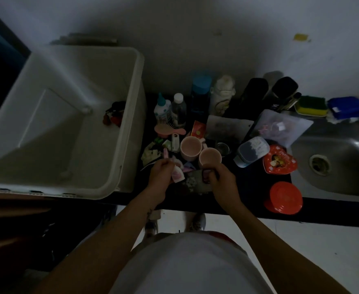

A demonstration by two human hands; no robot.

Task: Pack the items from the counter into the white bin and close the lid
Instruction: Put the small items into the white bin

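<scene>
- Left hand (160,174) curled tight around a small pink-and-white packet (177,176), pinched at its top, low over the dark tabletop (250,187)
- Right hand (222,179) closed on a dark floral pouch (197,180), likely gathering two things for one trip
- Big open white plastic bin (119,115) sits just left of the clutter, nearly bare, only a dark red bundle (113,113) inside
- Two pink mugs (191,148) wait beside the hands, plenty left to pack

White bin (119,124) open, cluttered counter (252,187) beside
</scene>
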